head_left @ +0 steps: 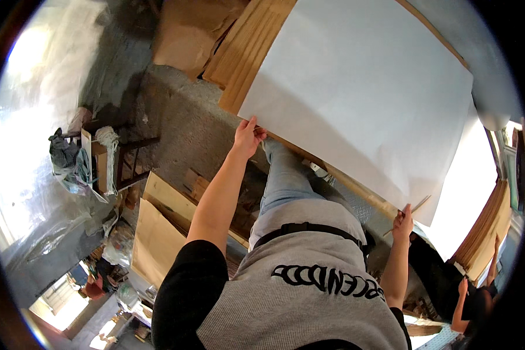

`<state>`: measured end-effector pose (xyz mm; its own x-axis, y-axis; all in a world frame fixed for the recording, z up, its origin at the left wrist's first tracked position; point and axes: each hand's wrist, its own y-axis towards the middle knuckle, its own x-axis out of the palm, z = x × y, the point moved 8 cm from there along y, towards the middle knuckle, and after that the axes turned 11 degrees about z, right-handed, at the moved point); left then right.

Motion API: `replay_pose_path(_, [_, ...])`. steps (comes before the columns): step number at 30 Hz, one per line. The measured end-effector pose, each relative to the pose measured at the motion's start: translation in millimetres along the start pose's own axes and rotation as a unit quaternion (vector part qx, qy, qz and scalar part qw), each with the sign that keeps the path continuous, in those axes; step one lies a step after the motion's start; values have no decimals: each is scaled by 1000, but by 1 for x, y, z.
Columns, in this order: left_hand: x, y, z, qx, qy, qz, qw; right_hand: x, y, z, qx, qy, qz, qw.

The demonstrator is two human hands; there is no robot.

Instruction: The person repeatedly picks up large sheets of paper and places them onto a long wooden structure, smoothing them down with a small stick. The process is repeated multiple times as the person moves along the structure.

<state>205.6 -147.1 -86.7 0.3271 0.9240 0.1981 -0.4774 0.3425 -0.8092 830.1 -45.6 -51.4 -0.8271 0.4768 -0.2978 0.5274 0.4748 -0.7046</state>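
Standing right up against the work, the person wore a grey shirt [256,315] with black sleeves and a dark belt, with one jeans leg [289,169] visible below. Just past that, both hands were at the near edge of a large white sheet [361,87]. The left hand [250,137] pinched the near left corner, its thumb on top and its other fingers curled under. The right hand [402,221] was closed narrowly around a thin stick [421,205], its fingertips by the sheet's edge near the right corner; whether they also gripped the sheet, I could not tell.

The sheet lay over a stack of brown boards [248,58]. By the look of it, the spreading was largely done: the white covered most of the top and looked fairly flat, apart from mild rippling toward the near right. What was not done was also plain: the sheet had not been released, and a strip of brown layers lay bare along the left side. Whether that strip was meant to be covered could not be judged.

Farther left, loose cardboard [157,233] leaned near the left forearm, and beyond it a dark wooden stool [135,157] stood beside a heap of cloth. To the right, past a glaring white surface [458,192], another stack of brown boards [487,230] stood near a co-worker [483,303]. Farthest left, clear plastic sheeting [41,93] caught the light.
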Motion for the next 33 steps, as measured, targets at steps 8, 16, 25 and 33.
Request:
replay_pose_path(8, [-11,4,4,21,-3,58,998,5,-29,14,41,-43,110,992])
replay_pose_path(16, [8,-6,13,52,40,47,997,42,-37,38,141,38,32,989])
replay_pose_path(25, [-7,4,18,41,57,96,993,57,-47,35,100,99,-7,990])
replay_pose_path(33, [45,-26,-7,-72,108,6,992,55,-45,34,50,115,-64,990])
